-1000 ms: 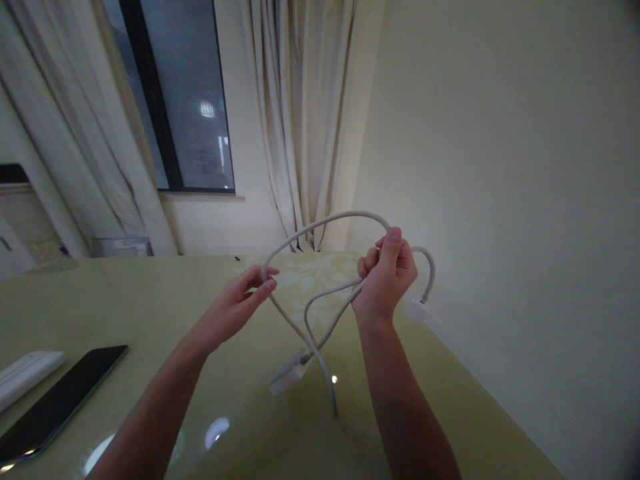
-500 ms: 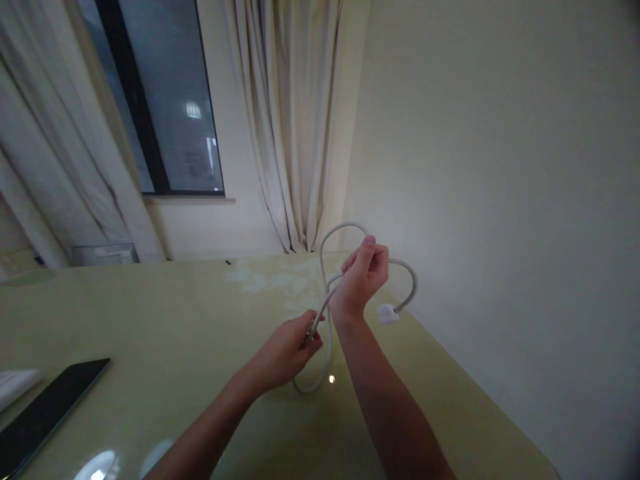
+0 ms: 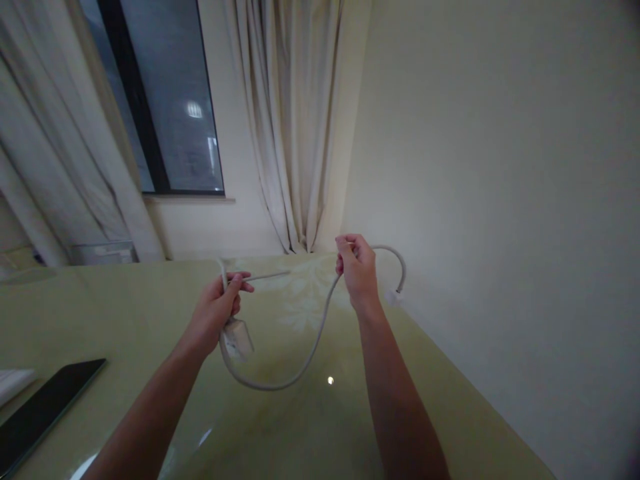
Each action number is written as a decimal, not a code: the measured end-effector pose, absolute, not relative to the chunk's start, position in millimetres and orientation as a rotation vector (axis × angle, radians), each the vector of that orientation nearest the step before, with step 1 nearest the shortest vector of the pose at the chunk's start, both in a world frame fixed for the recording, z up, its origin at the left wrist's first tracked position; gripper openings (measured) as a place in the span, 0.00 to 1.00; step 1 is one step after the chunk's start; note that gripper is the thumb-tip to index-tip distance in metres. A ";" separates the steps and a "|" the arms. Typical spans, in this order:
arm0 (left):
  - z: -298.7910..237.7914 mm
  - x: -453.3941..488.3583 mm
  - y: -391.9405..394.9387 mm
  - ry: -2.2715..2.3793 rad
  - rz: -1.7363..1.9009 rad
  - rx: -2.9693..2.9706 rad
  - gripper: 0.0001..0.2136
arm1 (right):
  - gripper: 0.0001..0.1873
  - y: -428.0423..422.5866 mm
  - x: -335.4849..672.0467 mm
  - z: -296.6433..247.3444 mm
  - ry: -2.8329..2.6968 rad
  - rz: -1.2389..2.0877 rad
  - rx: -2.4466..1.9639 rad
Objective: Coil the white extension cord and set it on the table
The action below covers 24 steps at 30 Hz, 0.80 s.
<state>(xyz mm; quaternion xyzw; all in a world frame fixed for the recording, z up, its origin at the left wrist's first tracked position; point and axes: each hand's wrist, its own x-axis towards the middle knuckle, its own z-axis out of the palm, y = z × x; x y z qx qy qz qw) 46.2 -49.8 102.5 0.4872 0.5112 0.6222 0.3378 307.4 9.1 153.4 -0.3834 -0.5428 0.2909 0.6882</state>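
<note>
A light grey cable [image 3: 270, 387] runs between my hands and sags in a wide U over the table. My left hand [image 3: 218, 308] is closed on one part of it, with a stretch of cable sticking out to the right past the fingers. A blurred white block [image 3: 239, 339], perhaps a plug or adapter, hangs just under that hand. My right hand [image 3: 361, 272] pinches the cable further right. From there a short end curves over and down to a white connector [image 3: 393, 297] by the wall.
The glossy yellow-green table [image 3: 280, 440] meets a plain wall [image 3: 490, 200] on the right. A black flat slab like a tablet [image 3: 50, 413] and a white object [image 3: 15, 385] lie at left. Curtains [image 3: 295, 133] and a window [image 3: 185, 100] stand behind.
My hands have moved apart: the left went left and up, the right slightly left and up. The bunched loops of cable have opened into one wide sag, and the white block shows below my left hand.
</note>
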 end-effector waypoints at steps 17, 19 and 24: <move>110.8 15.4 -49.7 1.739 1.259 1.957 0.21 | 0.32 -22.5 282.5 156.7 -1.919 0.373 -1.277; 111.0 14.5 -49.5 1.779 1.224 1.988 0.20 | 0.31 -22.2 282.2 157.6 -1.889 0.331 -1.294; 117.1 16.9 -53.6 1.796 1.352 1.953 0.16 | 0.23 -15.8 281.6 153.2 -1.847 0.333 -1.245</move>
